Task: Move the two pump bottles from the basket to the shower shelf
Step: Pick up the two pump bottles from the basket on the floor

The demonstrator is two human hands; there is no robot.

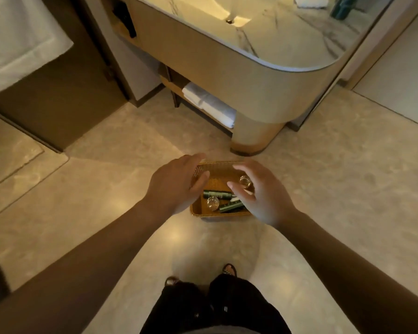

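Hands are hovering spread and empty over the woven basket (198,212) on the floor (336,189): left hand (176,186) over its left rim, right hand (263,196) over its right side. Two dark green bottles (217,194) are lying flat inside among clear round glass items (212,203); likely light, rigid and smooth, they are probably best gripped around the body.

1 head-worn view looks steeply down, from standing height, at the floor (323,189).
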